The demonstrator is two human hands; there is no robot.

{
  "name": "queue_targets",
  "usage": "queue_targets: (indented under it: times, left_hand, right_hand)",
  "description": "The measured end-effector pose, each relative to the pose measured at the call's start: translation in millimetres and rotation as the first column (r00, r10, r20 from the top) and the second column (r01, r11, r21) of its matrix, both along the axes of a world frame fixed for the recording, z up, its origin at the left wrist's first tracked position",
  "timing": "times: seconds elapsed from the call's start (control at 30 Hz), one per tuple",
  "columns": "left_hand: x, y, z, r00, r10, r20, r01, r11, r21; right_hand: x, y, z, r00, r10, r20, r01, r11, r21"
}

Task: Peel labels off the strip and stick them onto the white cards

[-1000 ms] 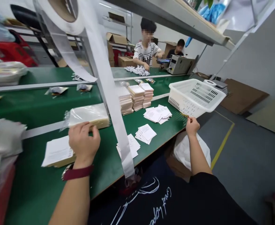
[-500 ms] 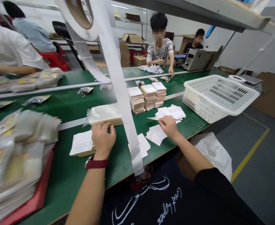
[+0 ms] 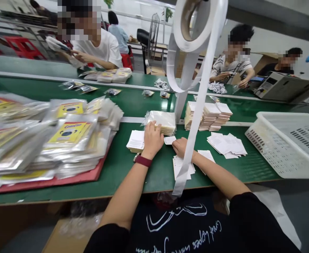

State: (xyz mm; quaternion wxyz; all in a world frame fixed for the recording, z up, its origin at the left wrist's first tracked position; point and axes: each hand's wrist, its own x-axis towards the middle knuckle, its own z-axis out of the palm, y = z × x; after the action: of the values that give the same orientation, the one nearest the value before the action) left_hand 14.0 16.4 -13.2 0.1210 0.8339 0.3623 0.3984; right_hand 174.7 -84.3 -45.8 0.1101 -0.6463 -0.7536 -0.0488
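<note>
My left hand [image 3: 153,138], a dark red watch strap on its wrist, lies with fingers stretched over the front edge of a stack of clear plastic bags [image 3: 161,120]. Between the fingers of my right hand [image 3: 180,147] is a small white card [image 3: 169,140], held low in front of the bags. Left of my left hand sits a stack of printed white cards [image 3: 135,140], partly covered by the hand. Loose white cards [image 3: 182,168] lie spread under my right forearm, and a further loose pile [image 3: 227,144] lies to the right.
A label roll [image 3: 193,26] hangs above, its white strip [image 3: 200,116] dangling before the bench. Filled bags with yellow inserts [image 3: 68,131] crowd a red tray [image 3: 89,178] at left. Card stacks [image 3: 209,117] and a white basket [image 3: 267,140] stand right. Co-workers sit across the belt.
The view has swung left, so the bench shifts right in the picture. My right hand has brought its card leftward, close to my left hand and the plastic bags.
</note>
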Motion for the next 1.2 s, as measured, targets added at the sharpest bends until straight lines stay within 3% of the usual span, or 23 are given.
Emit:
queue_targets:
  times: [0.23,0.3,0.43,0.57,0.6,0.67,0.73,0.77,0.83,0.97,1.07,1.2]
  left_hand:
    - [-1,-5,1.9,0.997,-0.062,0.035,0.063,0.998,-0.026]
    - [-1,-6,1.6,0.995,-0.075,0.064,0.077,0.996,-0.035]
    - [-2,-7,2.8,0.992,-0.072,0.108,0.079,0.995,-0.063]
    - [1,-13,10.1,0.951,-0.063,0.303,0.128,0.971,-0.203]
    - [3,-16,12.6,0.905,-0.021,0.425,0.161,0.941,-0.297]
    - [7,-25,16.6,0.727,0.160,0.668,0.277,0.821,-0.499]
    - [12,-34,17.1,0.538,0.360,0.762,0.409,0.679,-0.610]
    - [16,-37,15.6,0.484,0.430,0.762,0.453,0.622,-0.639]
    - [24,-39,10.0,0.460,0.516,0.723,0.508,0.515,-0.690]
    - [39,-27,-1.5,0.426,0.676,0.601,0.634,0.250,-0.732]
    - [42,-14,-3.2,0.352,0.773,0.528,0.698,0.159,-0.698]
    - [38,-8,-0.4,0.236,0.836,0.495,0.784,0.137,-0.606]
  right_hand:
    - [-36,5,7.6,0.996,0.045,0.078,-0.044,0.999,-0.010]
    - [-35,5,11.0,0.996,0.063,0.058,-0.061,0.997,-0.038]
    - [-21,2,14.3,0.998,0.057,0.037,-0.048,0.976,-0.213]
    - [-13,-6,13.7,0.998,0.030,0.055,-0.019,0.980,-0.199]
    - [-13,-8,13.3,0.998,0.026,0.054,-0.016,0.984,-0.178]
    - [-13,-9,11.9,0.999,0.024,0.047,-0.017,0.990,-0.142]
    - [-10,-9,8.8,0.998,0.043,0.037,-0.038,0.992,-0.124]
    - [-7,-8,6.4,0.998,0.060,0.032,-0.056,0.991,-0.119]
    - [1,-4,0.4,0.994,0.108,0.025,-0.104,0.986,-0.131]
    - [17,0,-9.7,0.993,0.117,0.036,-0.109,0.979,-0.174]
    - [22,-2,-10.5,0.995,0.068,0.073,-0.056,0.987,-0.152]
    - [24,-5,-7.7,0.997,0.007,0.082,0.003,0.992,-0.127]
